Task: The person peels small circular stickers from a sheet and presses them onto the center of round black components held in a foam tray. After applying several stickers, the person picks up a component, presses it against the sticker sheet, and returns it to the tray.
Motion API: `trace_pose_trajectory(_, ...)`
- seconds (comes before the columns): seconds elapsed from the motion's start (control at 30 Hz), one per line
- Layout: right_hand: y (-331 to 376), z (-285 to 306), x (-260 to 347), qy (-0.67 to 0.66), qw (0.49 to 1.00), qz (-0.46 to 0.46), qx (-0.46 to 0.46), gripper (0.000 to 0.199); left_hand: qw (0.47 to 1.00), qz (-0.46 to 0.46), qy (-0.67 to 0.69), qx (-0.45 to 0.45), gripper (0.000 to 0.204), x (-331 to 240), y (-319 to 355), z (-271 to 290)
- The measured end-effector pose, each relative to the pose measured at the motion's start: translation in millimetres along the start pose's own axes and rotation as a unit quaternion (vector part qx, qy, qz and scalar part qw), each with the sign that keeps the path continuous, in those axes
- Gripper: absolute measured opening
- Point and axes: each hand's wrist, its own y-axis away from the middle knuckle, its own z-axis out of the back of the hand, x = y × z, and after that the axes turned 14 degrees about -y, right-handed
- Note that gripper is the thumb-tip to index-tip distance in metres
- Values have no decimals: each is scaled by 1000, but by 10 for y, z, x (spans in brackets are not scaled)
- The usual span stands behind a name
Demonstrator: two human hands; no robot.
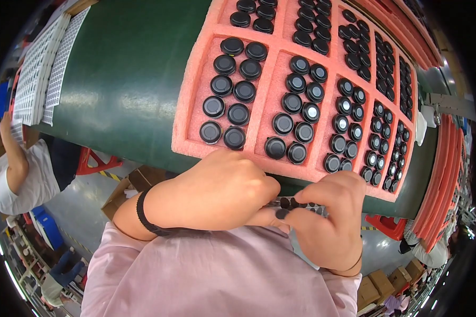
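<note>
Green conveyor belt [127, 79] carries pink foam tray [272, 63] of black round caps [238, 113]. Left hand [217, 193] curled shut; right hand [330, 219] pinches small black parts [288, 203], between both hands, just below tray's near edge.

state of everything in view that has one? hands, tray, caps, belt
left hand: closed in a loose fist, over the small parts
right hand: fingers pinched on a small black part
pink foam tray: flat on the belt, near compartments full
round black caps: seated in paired rows, some with pale centres
green conveyor belt: bare left of the tray; motion not discernible
white grid trays: stacked at the belt's far left
</note>
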Motion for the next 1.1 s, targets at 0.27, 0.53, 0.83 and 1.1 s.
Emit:
trace_pose_trajectory(0.27, -291, 449, -511, -148, 976, -155, -43, 14, 994, -29, -58, -86, 40, -52, -213, -9)
trace_pose_trajectory(0.53, -660, 479, -1017, -184, 941, -265, 101, 12, 971, -36, -184, -150, 39, 21, -446, -286)
trace_pose_trajectory(0.83, -667, 406, -1095, -143, 935, -287, 153, 9, 967, -14, -187, -170, 21, 49, -469, -351)
trace_pose_trajectory(1.1, -722, 398, -1069, -133, 929, -309, 155, 9, 964, 7, -178, -197, 13, 49, -495, -398)
